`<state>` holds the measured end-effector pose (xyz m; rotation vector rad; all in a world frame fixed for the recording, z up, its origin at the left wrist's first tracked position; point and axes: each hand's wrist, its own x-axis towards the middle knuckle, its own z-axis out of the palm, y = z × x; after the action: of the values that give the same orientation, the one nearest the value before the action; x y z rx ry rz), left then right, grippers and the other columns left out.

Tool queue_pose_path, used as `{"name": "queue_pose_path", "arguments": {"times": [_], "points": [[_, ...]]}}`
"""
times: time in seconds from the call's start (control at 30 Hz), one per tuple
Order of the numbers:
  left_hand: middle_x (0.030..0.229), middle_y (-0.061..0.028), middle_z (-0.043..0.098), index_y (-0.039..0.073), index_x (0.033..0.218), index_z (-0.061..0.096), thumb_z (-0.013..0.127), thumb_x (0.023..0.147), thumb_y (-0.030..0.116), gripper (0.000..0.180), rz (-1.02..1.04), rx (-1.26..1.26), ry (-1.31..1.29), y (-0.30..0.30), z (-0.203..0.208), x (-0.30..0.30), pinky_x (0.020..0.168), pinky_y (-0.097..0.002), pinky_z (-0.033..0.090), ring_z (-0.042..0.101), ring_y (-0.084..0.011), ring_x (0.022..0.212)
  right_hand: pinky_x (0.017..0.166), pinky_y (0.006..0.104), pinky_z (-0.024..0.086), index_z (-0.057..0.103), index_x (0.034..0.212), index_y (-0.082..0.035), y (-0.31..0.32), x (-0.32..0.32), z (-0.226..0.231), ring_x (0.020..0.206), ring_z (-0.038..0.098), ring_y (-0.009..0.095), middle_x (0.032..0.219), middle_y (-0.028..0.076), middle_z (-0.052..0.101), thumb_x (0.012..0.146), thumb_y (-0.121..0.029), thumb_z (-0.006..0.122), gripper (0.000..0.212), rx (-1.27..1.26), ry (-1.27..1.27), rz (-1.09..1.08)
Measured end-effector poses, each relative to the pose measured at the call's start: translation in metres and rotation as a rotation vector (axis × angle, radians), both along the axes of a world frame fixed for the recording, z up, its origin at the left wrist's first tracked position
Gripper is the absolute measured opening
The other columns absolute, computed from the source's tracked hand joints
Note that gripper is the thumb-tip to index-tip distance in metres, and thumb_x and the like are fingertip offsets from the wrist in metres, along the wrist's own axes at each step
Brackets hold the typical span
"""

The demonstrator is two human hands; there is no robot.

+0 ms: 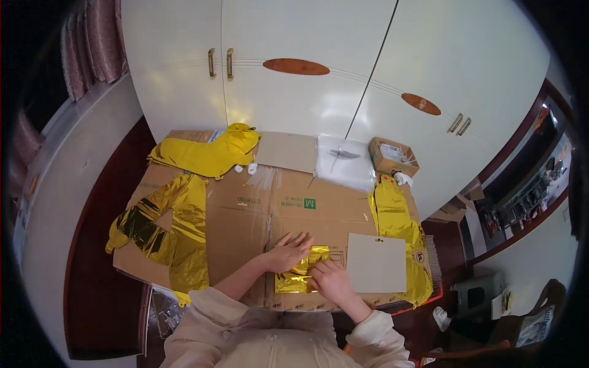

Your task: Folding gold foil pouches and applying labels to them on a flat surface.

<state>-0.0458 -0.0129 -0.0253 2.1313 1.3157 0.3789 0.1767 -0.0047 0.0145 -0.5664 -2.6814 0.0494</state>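
A folded gold foil balloon [291, 284] lies on the cardboard near the table's front edge. My left hand [288, 253] rests flat across its upper left part, fingers stretched out toward the right. On its right side, the curled fingers of my right hand [331, 281] grip the foil; their tips are partly hidden. Just right of that hand is a light grey card [376, 264] with a hang hole at its top.
Flat gold foil balloons lie at the left [189, 224], far left [211, 153] and right [396, 227]. Along the back are another grey card [286, 153], clear plastic bags [345, 161] and a small cardboard box [392, 157]. White cabinets [294, 37] stand behind the table.
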Motion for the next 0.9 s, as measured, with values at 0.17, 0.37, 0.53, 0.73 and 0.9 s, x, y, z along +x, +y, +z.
{"name": "queue_pose_path", "arguments": {"times": [0.17, 0.37, 0.53, 0.73, 0.9], "points": [[0.162, -0.0122, 0.017, 0.006, 0.156, 0.009, 0.008, 0.106, 0.040, 0.060, 0.004, -0.013, -0.025, 0.000, 0.003, -0.003, 0.120, -0.0497, 0.003, 0.010, -0.0307, 0.150, 0.072, 0.0334, 0.048, 0.064, 0.090, -0.012, 0.000, -0.003, 0.005, 0.076, 0.062, 0.021, 0.080, 0.002, 0.062, 0.078, -0.018, 0.067, 0.013, 0.053, -0.077, -0.055], [0.162, -0.0114, 0.017, 0.007, 0.156, 0.009, 0.007, 0.106, 0.040, 0.060, -0.008, -0.036, 0.013, 0.002, 0.007, 0.001, 0.120, -0.0501, 0.004, 0.010, -0.0312, 0.150, 0.071, 0.0317, 0.047, 0.063, 0.091, -0.012, -0.003, -0.004, 0.007, 0.078, 0.060, 0.016, 0.081, 0.000, 0.059, 0.075, -0.017, 0.063, 0.017, 0.253, 0.019, 0.054], [0.161, -0.0152, 0.018, 0.008, 0.156, 0.009, 0.006, 0.106, 0.040, 0.059, -0.013, -0.016, 0.046, 0.000, 0.005, -0.001, 0.120, -0.0490, 0.003, 0.010, -0.0315, 0.150, 0.073, 0.0314, 0.047, 0.064, 0.091, -0.011, -0.012, -0.005, -0.003, 0.081, 0.059, 0.016, 0.085, 0.001, 0.060, 0.075, -0.018, 0.064, 0.017, 0.288, 0.056, 0.131], [0.161, -0.0140, 0.019, 0.010, 0.156, 0.012, 0.025, 0.105, 0.040, 0.061, -0.017, -0.038, 0.132, -0.002, 0.016, 0.005, 0.120, -0.0490, 0.003, 0.008, -0.0322, 0.150, 0.083, 0.0338, 0.051, 0.066, 0.092, -0.009, -0.021, 0.000, -0.023, 0.097, 0.065, 0.020, 0.103, 0.005, 0.068, 0.079, -0.018, 0.065, 0.017, 0.164, 0.037, 0.124], [0.162, -0.0054, 0.019, 0.021, 0.156, 0.021, 0.042, 0.099, 0.044, 0.065, -0.033, 0.109, 0.206, -0.004, -0.001, 0.007, 0.118, -0.0545, 0.003, 0.009, -0.0321, 0.151, 0.084, 0.0322, 0.054, 0.067, 0.098, -0.007, -0.033, 0.006, -0.028, 0.103, 0.066, 0.021, 0.107, 0.006, 0.069, 0.084, -0.023, 0.067, 0.021, 0.077, 0.008, 0.085]]}}
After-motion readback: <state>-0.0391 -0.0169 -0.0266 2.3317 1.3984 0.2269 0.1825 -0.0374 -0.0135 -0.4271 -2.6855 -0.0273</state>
